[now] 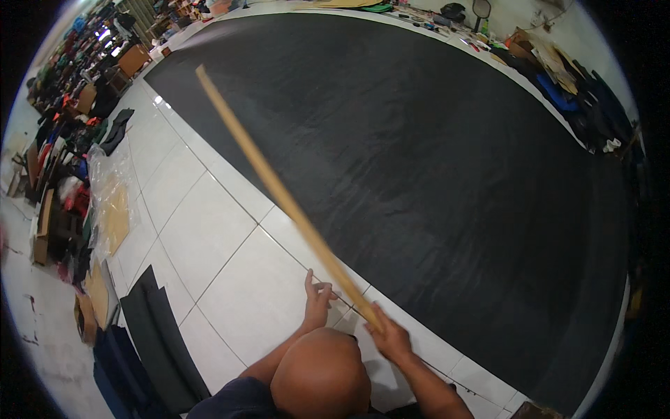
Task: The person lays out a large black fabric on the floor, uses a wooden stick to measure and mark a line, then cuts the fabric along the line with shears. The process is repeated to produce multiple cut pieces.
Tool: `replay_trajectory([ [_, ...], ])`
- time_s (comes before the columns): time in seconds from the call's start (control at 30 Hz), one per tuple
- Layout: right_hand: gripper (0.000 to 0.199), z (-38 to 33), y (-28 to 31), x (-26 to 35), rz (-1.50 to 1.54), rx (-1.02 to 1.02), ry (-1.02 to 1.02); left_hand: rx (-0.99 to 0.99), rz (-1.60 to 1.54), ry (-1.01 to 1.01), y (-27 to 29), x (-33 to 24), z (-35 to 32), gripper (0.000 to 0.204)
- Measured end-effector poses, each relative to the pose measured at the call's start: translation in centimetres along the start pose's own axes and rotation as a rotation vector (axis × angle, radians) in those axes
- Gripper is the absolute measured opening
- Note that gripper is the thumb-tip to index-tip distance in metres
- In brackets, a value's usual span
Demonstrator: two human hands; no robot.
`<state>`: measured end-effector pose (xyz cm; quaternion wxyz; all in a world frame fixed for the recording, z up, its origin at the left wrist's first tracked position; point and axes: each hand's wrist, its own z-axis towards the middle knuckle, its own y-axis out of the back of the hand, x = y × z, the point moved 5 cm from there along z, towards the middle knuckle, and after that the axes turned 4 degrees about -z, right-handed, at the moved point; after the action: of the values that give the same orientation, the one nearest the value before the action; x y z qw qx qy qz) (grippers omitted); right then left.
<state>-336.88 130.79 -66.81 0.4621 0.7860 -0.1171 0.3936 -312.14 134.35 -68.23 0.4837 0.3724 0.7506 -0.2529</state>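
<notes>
Nearest to the camera is the rounded top of a head [321, 373], seen from above at the lower edge, with an arm on each side of it. Ahead of it is a long wooden stick [269, 174], light brown and narrow, and its long axis runs diagonally in the picture: the near end is at the lower middle, and the far end points forward and to the left. Right hand [389, 336] is closed around the stick at its near end, with the fingers wrapped over the wood. Left hand [319, 299] is just beside the near part of the stick, on its left side; one finger is stretched forward, the others are bent, and I cannot tell if they pinch something or touch the wood. The near part of the stick is above the white tiled floor [223, 279], then it crosses the straight left edge of a very large black sheet [453, 174], so that its far end is over this sheet. Whether it rests there or is lifted, I cannot tell. On the left side are a folded dark cloth [159, 339], a roll of brown tape [84, 318] and clear plastic [105, 174].
</notes>
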Motion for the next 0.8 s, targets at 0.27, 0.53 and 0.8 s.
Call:
replay_trajectory([
  [0.27,0.059,2.4,0.1,8.9,-0.148,0.540,0.041,-0.434,0.246,-0.111,5.7,5.0,0.5,0.104],
  [0.53,0.047,2.1,23.5,-0.4,-0.775,0.240,-0.156,-0.490,0.589,-0.292,11.9,-1.0,9.7,0.098],
  [0.8,0.047,-22.3,36.1,-15.4,-0.709,0.129,-0.864,-0.608,1.190,0.017,9.0,-4.6,12.1,0.101],
])
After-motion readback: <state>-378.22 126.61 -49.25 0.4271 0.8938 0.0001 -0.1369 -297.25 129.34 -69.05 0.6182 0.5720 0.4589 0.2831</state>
